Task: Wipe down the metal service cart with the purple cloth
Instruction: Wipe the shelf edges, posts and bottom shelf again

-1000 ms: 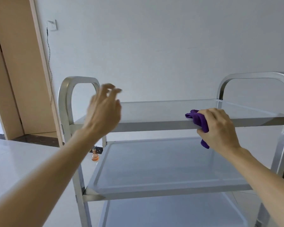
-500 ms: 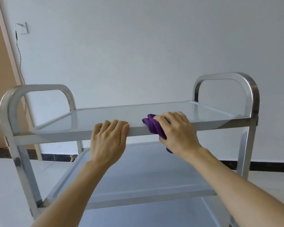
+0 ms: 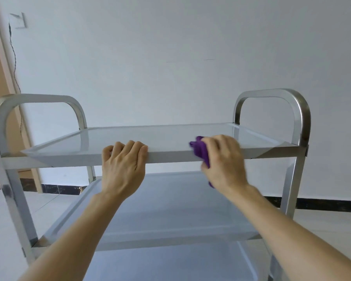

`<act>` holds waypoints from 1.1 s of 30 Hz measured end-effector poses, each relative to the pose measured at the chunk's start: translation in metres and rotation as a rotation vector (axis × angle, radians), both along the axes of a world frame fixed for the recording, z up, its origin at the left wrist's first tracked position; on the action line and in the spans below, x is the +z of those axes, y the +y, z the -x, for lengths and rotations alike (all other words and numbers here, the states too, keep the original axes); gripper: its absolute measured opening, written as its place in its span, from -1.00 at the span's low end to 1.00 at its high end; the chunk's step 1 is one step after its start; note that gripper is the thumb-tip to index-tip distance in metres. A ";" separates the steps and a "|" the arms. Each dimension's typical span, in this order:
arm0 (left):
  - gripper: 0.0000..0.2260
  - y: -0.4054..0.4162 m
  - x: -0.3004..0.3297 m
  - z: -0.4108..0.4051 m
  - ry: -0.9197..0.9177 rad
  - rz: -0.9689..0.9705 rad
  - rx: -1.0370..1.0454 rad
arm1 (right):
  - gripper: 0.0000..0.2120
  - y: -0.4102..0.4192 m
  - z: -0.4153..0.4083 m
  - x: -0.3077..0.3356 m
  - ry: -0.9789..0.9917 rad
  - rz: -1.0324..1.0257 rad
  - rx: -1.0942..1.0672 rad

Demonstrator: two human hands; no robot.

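A metal service cart [image 3: 69,157] with three shelves and looped handles at both ends stands in front of me, against a white wall. My left hand [image 3: 123,169] rests on the front rim of the top shelf, fingers curled over its edge. My right hand [image 3: 224,163] holds a bunched purple cloth [image 3: 200,150] pressed against the same rim, further right. Part of the cloth pokes out below my palm; the rest is hidden under my hand.
The cart's left handle [image 3: 34,98] and right handle [image 3: 272,93] rise above the top shelf. A tan door frame [image 3: 0,82] with a dangling wire and a wall switch [image 3: 17,20] stands at the left. Pale floor tiles lie around the cart.
My left hand came down from the air and took hold of the top shelf's rim. My right hand with the cloth slid along the rim. The view swung so the whole cart shows.
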State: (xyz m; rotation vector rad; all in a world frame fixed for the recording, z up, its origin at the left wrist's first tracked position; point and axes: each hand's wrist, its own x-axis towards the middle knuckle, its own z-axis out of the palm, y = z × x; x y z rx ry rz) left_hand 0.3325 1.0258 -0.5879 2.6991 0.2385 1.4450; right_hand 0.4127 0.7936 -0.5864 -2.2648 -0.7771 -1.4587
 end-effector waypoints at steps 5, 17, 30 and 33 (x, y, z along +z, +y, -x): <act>-0.60 0.007 -0.002 0.003 -0.009 -0.024 -0.002 | -0.47 0.057 0.015 0.007 -0.051 0.209 0.083; -0.65 0.001 0.009 -0.004 -0.030 0.133 -0.007 | -0.52 -0.116 -0.027 0.009 0.126 0.068 -0.101; -0.68 -0.169 0.009 -0.061 0.149 -0.131 -0.253 | -0.58 -0.139 -0.023 0.029 0.507 -0.005 0.229; -0.72 -0.167 -0.003 -0.063 0.036 -0.143 -0.262 | -0.64 -0.164 -0.013 0.046 0.504 -0.219 0.327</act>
